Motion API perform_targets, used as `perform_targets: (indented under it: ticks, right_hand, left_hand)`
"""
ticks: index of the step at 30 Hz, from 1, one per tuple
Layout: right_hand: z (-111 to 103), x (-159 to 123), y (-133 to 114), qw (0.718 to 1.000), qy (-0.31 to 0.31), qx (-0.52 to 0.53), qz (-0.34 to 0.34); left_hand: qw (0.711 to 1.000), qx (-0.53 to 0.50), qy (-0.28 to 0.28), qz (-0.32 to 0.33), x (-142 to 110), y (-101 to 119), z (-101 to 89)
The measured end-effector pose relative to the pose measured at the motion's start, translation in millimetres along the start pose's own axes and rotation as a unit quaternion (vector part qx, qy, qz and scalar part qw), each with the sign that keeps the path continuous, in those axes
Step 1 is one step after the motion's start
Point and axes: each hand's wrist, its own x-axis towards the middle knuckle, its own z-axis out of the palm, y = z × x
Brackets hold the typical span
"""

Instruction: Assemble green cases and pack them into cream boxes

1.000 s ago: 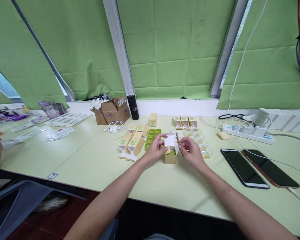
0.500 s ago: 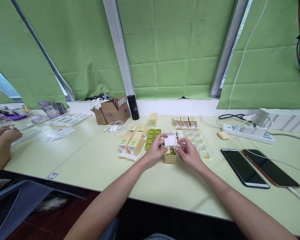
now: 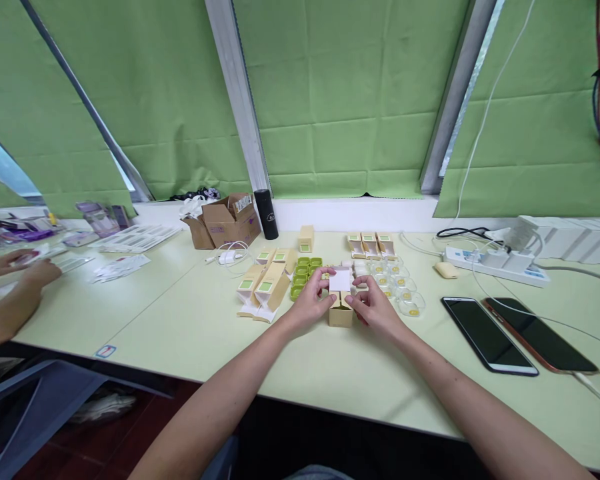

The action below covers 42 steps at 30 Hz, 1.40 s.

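A small tan cardboard box (image 3: 341,319) stands upright on the table in front of me, its white-lined lid (image 3: 340,279) raised at the back. My left hand (image 3: 310,298) grips the box from the left, thumb on one side flap. On the other side my right hand (image 3: 377,308) has its thumb on the right flap and its fingers curled by the box. Both flaps lie folded inward, and only a dark slit shows between them. Green tubs (image 3: 314,262) in rows sit just behind my left hand. Clear plastic cases (image 3: 411,305) with yellow spots stand beyond my right hand.
Tan boxes with green labels (image 3: 273,288) lie left; three open boxes (image 3: 370,245) stand behind. Two phones (image 3: 487,337), a power strip (image 3: 497,263) and cables are at right. A carton (image 3: 233,223) and black bottle (image 3: 266,215) stand at the back. Another person's hands (image 3: 37,277) work far left.
The box's side flaps have come down inward, covering the green thing seen inside before. My right hand has shifted slightly left onto its flap. The other person's hands have moved.
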Motion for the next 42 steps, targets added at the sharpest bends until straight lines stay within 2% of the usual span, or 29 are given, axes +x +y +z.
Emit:
perform_targets:
  ticks: [4,9,14,25,28,34,38,42]
  right_hand:
    - [-1,1,-5,0.995,-0.046,0.056,0.062]
    - [-3,1,-11,0.991,-0.064,0.071,0.091]
    - [-2,2,-8,0.992,-0.058,0.074,0.086]
    - [-4,2,-2,0.997,-0.041,0.035,0.054]
    - [-4,1,-3,0.999,-0.026,0.011,0.025]
    - [-6,-3,-6,0.995,0.039,-0.044,-0.081]
    - [-9,-9,-13,0.979,0.076,-0.089,-0.166]
    - [-10,-14,-17,0.962,0.07,-0.12,-0.235]
  left_hand:
    - [1.0,0.022,0.004,0.01,-2,4,0.7]
    - [0.999,0.036,0.013,0.033,-4,4,1.6]
    - [0.999,0.012,0.035,0.024,-4,1,2.4]
    - [0.997,0.04,0.026,0.058,-3,13,3.0]
    - [0.998,0.027,0.019,0.05,-4,18,3.4]
    - [0.998,0.04,0.025,0.036,-4,17,2.8]
    - [0.999,0.033,0.026,0.032,-4,15,2.2]
    - [0.999,0.022,0.02,0.031,-4,16,2.1]
